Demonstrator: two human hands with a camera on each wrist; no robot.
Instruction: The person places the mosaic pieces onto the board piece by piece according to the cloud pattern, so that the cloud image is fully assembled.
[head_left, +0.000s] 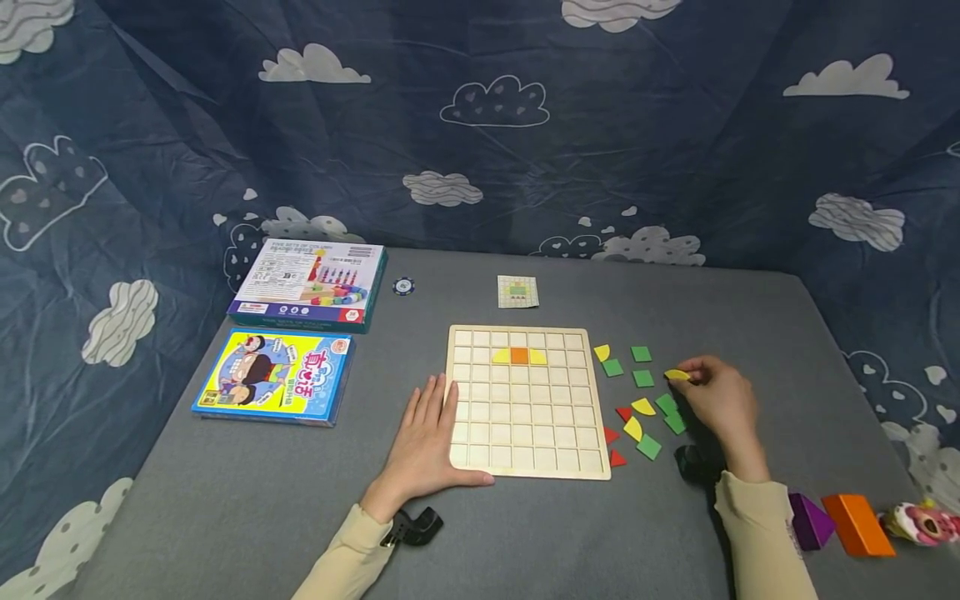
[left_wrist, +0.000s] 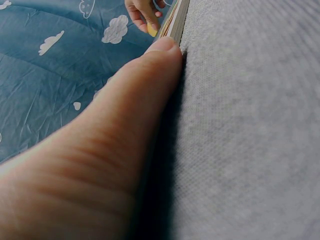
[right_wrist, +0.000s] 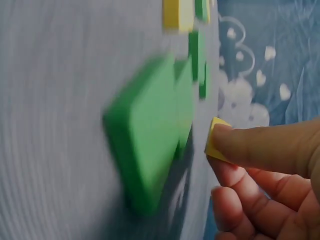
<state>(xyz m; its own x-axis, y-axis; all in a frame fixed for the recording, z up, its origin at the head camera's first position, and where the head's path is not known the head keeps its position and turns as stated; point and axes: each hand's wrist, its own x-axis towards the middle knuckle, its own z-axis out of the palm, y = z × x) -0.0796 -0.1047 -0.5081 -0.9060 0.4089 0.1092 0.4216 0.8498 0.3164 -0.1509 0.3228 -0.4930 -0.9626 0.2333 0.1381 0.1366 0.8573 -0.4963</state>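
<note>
Right hand [head_left: 718, 400] pinches yellow piece [head_left: 677, 375] at fingertips, over table [head_left: 525, 533], right of wooden board [head_left: 525, 402]. Board lies leftward from piece, past loose green pieces [head_left: 642, 377]. Left hand [head_left: 426, 442] flat, fingers straight, touching board's left edge, holding nothing.

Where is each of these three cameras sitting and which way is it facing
Head: on the head, facing forward and down at the wooden grid board; both forearms show.
Left wrist: low along the left hand, facing the board's edge.
Right wrist: behind the right hand, facing green tiles.
Shared: all three views show the pinched yellow piece.
</note>
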